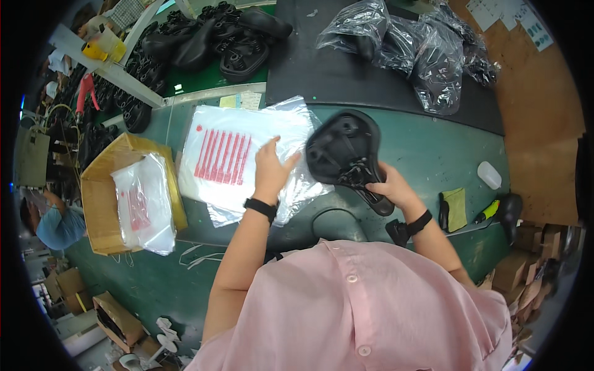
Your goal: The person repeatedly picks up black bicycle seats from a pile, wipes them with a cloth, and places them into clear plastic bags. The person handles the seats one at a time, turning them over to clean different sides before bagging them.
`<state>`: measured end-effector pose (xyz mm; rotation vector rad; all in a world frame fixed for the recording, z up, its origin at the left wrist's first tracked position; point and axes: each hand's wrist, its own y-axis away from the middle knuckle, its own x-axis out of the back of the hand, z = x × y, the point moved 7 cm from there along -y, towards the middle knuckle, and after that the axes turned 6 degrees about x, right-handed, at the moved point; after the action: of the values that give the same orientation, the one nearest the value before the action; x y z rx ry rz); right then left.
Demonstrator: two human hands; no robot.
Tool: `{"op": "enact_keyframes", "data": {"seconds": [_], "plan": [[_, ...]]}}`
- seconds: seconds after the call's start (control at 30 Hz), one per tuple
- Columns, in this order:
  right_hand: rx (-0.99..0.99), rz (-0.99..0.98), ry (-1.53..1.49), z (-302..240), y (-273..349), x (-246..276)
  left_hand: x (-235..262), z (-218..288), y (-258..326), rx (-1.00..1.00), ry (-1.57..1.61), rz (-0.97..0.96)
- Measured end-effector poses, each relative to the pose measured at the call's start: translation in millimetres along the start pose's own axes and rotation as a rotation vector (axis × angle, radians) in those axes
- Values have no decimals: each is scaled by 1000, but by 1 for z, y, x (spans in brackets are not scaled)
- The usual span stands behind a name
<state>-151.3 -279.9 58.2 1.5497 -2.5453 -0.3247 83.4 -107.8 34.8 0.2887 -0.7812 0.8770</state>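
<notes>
A black bicycle saddle (pixel 344 148) is in my right hand (pixel 396 185), gripped by its narrow nose. Its underside with the rails faces up, and its wide end points away from me. My left hand (pixel 272 167) is over the right part of a stack of clear plastic bags (pixel 216 123) with red print, thumb and fingers apart. Whether its fingertips press on the top bag is hard to tell. The saddle's wide end hangs just right of the bags.
More saddles (pixel 198 46) lie piled at the far left. Saddles wrapped in clear plastic (pixel 427 55) rest on a black mat (pixel 297 68) at the far right. A yellow bin (pixel 102 198) with more bags stands left. A yellow-green cloth (pixel 456 210) lies right. Another person (pixel 59 226) is at far left.
</notes>
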Motion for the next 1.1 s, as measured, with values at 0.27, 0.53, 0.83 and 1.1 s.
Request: {"op": "enact_keyframes", "data": {"seconds": [0.27,0.53,0.83,1.1], "plan": [[-236,324,-600,131,65,40,-71,-23,79,7,-547,-119],[-287,74,-840,142,66,30,-37,-27,66,15,-319,-34],[-388,151,-745,148,60,21,-44,-85,59,301,325,-48],[-196,75,-360,39,19,-19,-9,-94,48,481,601,-73]]}}
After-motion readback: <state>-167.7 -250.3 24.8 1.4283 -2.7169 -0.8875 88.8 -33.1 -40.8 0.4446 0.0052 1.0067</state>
